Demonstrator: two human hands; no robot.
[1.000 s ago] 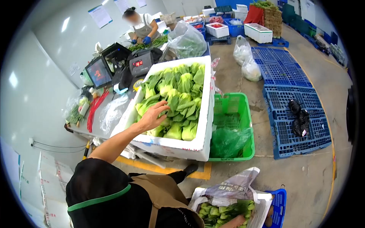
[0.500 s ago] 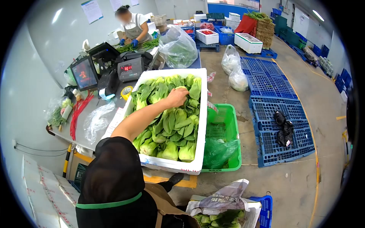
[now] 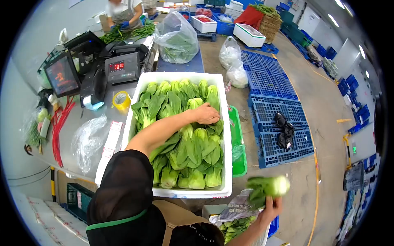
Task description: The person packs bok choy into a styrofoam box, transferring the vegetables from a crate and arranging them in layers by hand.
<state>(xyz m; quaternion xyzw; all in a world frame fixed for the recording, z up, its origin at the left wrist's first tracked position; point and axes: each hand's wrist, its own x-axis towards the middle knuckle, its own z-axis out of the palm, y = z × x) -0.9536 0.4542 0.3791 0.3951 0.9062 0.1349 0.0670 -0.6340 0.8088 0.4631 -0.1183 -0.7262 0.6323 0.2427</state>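
Observation:
A white foam box [image 3: 226,164] full of bok choy [image 3: 191,151] stands on the counter. Near its right side my left hand [image 3: 207,114] rests on the leaves, fingers curled down; what they hold, if anything, is hidden. At the lower right my right hand [image 3: 272,207] holds up one bok choy [image 3: 269,187], its pale base pointing right and slightly blurred. Below that hand, a lower box lined with a printed plastic bag [image 3: 236,206] contains more bok choy [image 3: 238,228].
Left on the counter [image 3: 135,91] are a scale [image 3: 122,69], a screen [image 3: 62,74], yellow tape [image 3: 121,100] and red ties [image 3: 61,131]. A green crate [image 3: 240,166] and blue pallets [image 3: 283,131] lie right. A co-worker [image 3: 125,14] handles greens at the back.
My right hand has come up from the lower box with a bok choy. My left hand has moved to the right side of the foam box. The view has shifted right.

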